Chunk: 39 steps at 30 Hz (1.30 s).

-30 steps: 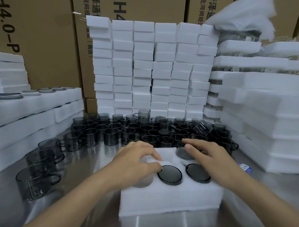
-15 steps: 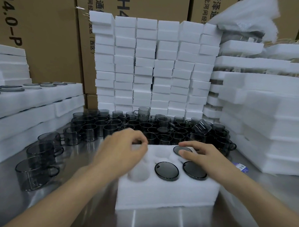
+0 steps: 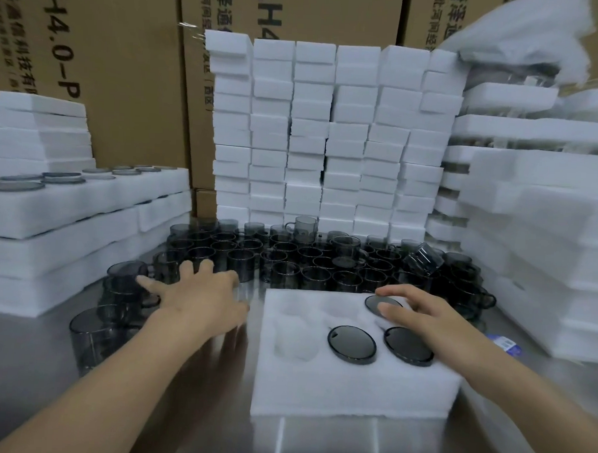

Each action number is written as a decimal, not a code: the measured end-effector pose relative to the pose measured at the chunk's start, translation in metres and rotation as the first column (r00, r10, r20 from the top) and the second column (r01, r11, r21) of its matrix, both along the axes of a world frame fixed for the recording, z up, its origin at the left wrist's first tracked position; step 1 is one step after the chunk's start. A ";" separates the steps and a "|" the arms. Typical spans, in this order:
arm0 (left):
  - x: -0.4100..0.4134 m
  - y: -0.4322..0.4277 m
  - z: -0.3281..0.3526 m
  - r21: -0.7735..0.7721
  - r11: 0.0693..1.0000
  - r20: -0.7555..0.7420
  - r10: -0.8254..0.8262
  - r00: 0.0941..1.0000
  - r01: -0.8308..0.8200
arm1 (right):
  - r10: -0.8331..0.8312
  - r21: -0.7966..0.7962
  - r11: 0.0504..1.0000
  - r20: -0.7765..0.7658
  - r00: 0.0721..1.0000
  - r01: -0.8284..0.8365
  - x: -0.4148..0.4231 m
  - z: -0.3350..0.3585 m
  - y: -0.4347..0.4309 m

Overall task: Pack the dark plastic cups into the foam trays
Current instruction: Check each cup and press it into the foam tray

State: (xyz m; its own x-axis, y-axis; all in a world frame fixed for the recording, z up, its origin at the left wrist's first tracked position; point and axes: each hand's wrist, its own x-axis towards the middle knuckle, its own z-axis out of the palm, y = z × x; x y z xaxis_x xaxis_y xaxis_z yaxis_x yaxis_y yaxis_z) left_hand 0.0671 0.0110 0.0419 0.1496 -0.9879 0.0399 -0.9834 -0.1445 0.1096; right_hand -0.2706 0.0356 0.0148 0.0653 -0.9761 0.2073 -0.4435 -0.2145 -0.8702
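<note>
Three dark translucent plastic cups [image 3: 351, 344] sit in my white rectangular foam tray [image 3: 352, 393]; three pockets are empty. My left hand [image 3: 202, 297] spreads, holding nothing; my right hand [image 3: 420, 314] touches one cup with relaxed fingers.

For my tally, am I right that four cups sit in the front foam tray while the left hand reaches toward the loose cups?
Not quite: the head view shows three cups in the foam tray, not four; the left hand does reach toward loose cups.

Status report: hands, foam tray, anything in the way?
Left hand open above loose cups. Right hand open, touching far-right cup in foam tray. Tray half full. Nothing blocking.
</note>
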 end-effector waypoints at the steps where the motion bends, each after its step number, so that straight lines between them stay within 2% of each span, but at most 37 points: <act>1: 0.000 0.000 0.002 -0.024 1.000 -0.007 0.013 1.000 -0.013 | 0.002 0.002 1.000 0.001 1.000 -0.002 0.001 0.001 0.000; 4: 0.003 0.001 0.004 0.001 0.999 -0.017 0.037 0.999 -0.037 | -0.001 0.009 1.000 -0.005 1.000 0.001 0.002 0.002 0.002; 7: 0.003 0.002 0.002 0.035 0.999 0.045 0.023 0.999 -0.025 | -0.014 0.018 1.000 -0.005 1.000 0.014 0.003 0.003 0.003; 14: 0.002 -0.001 0.002 -0.085 0.996 0.069 -0.018 0.997 0.024 | -0.006 0.036 0.999 -0.023 1.000 0.006 0.003 0.004 0.006; 19: 0.006 -0.002 -0.004 0.003 1.000 0.022 -0.023 0.999 0.023 | -0.007 0.044 0.999 -0.038 0.999 0.009 0.004 0.005 0.006; 26: 0.004 -0.003 -0.005 0.013 0.997 0.048 -0.081 0.996 0.081 | -0.020 0.044 0.999 -0.066 0.998 0.022 0.001 0.002 0.002; 39: -0.012 0.002 -0.009 -0.250 0.943 -0.036 -0.236 0.971 0.220 | -0.017 0.035 0.999 -0.099 0.995 0.020 -0.002 -0.001 -0.002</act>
